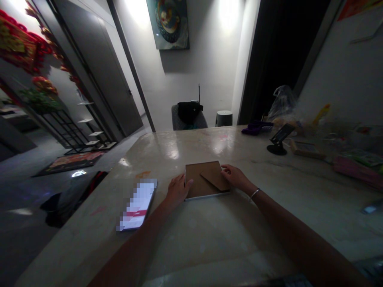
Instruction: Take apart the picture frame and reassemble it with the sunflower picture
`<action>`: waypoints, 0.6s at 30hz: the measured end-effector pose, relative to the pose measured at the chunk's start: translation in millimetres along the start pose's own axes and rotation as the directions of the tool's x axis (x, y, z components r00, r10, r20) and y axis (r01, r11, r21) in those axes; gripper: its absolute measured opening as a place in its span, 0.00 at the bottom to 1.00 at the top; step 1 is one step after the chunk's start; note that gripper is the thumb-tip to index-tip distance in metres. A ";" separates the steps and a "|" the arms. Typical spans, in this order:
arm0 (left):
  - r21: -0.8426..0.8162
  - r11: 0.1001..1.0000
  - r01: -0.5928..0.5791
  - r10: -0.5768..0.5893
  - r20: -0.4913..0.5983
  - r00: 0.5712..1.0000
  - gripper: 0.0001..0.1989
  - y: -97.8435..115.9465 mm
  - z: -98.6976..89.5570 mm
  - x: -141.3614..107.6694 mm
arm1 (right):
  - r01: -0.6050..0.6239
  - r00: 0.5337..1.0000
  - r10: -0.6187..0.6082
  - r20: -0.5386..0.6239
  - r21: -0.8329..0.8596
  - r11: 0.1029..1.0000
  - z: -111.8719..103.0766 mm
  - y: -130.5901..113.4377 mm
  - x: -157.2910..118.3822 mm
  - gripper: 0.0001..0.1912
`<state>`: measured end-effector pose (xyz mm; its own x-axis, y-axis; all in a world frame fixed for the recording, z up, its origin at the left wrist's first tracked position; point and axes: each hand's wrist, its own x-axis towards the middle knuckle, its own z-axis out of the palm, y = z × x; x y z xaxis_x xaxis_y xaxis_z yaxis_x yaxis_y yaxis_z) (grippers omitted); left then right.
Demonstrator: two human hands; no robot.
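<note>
A shallow, squarish box [196, 180] lies flat on the table in front of me, with brown cardboard on top and a pale rim along its near edge. A brown cardboard flap [218, 176] with a pointed left end lies over its right part. My left hand [178, 187] grips the box's left edge, thumb over the top. At the right edge, my right hand [235, 176] has its fingers curled onto the box beside the flap; the exact grip of its fingertips is partly hidden. A bracelet [254, 193] circles the right wrist.
A phone [138, 207] with a lit screen lies left of my left forearm. Toward the right stand a black phone stand [279, 140], a wooden frame-like item [306, 149] and a clear plastic bag [283, 104]. Beyond the table's far edge is a grey chair [176, 118].
</note>
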<state>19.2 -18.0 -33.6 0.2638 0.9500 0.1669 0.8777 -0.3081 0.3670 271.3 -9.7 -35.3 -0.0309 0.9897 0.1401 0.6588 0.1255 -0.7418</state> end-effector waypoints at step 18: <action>-0.573 0.819 0.030 -0.206 -0.244 0.948 0.24 -1.4 -1.2 6.6 | -0.002 0.996 0.015 -0.086 0.140 0.990 2.2 -1.5 2.5 0.16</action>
<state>19.2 -11.3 -32.0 -0.0284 0.9515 0.3063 0.4973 -0.2524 0.8301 268.6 -7.2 -35.3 0.0439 0.9817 0.1853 0.5469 0.1316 -0.8268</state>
